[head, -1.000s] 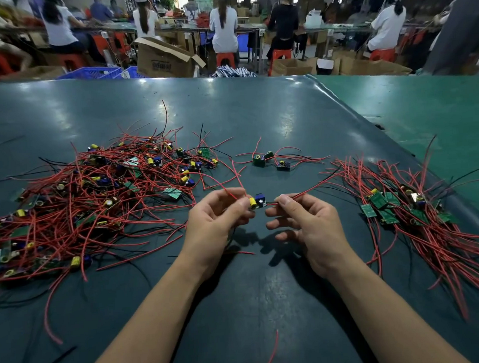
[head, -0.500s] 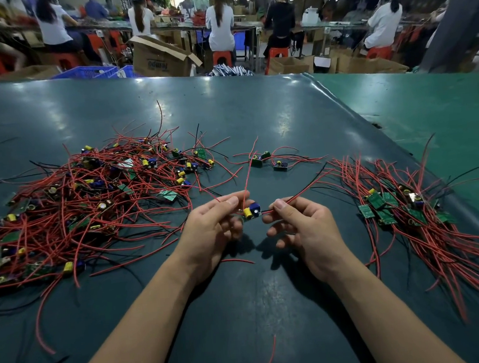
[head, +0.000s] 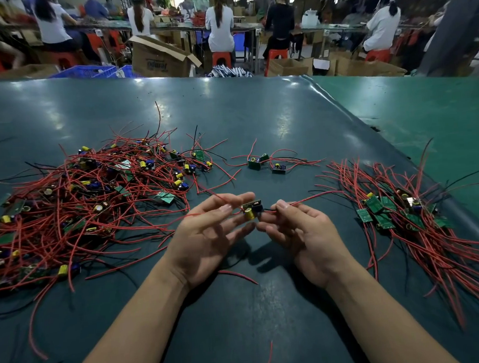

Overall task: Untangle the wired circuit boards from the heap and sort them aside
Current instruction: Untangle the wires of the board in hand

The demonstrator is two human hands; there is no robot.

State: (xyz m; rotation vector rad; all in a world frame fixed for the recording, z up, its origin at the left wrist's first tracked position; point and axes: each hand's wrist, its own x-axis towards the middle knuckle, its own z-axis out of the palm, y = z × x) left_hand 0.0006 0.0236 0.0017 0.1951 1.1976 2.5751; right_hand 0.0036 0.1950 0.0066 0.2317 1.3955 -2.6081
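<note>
From the head view, both hands hover palm-up over the dark green tabletop [head: 243, 337]. The left hand [head: 205, 237] and right hand [head: 301, 233] each pinch a thin red wire either side of a small circuit board [head: 252, 208] with a yellow cylindrical capacitor. Left of it sprawls the tangled heap [head: 92, 203]; right lies the sorted pile [head: 410, 214].

A small circuit board [head: 252, 208] with a yellow capacitor and red wires sits raised at centre. The tangled heap [head: 86, 203] sprawls at left; the sorted pile [head: 410, 214] lies right; three loose boards [head: 265, 164] lie farther back.
</note>
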